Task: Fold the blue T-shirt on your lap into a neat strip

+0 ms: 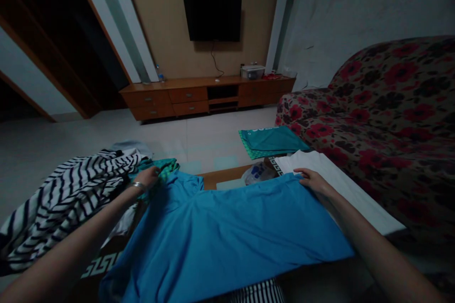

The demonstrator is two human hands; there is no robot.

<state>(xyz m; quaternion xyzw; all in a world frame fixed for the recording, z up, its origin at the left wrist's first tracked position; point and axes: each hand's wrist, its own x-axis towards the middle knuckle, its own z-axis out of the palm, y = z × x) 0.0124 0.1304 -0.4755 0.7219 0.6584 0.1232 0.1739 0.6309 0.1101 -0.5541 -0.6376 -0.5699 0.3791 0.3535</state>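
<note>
A blue shirt (241, 227) is stretched out in front of me across the low table, its front part hanging toward me with soft creases. My right hand (313, 181) pinches its far right corner between thumb and fingers. At the far left end of the shirt, my left hand (146, 179), with a silver bracelet on the wrist, has its fingers closed at the cloth; the exact grip is partly hidden. Just beyond and beneath that hand lies a teal and green garment (168, 164).
Black-and-white striped clothes (85, 184) are heaped at the left. On the right are a white folded cloth (341, 189) and a teal folded garment (273, 141), beside a floral sofa (377, 99). A plastic bag (259, 173) sits behind the shirt. A TV cabinet (188, 97) stands beyond.
</note>
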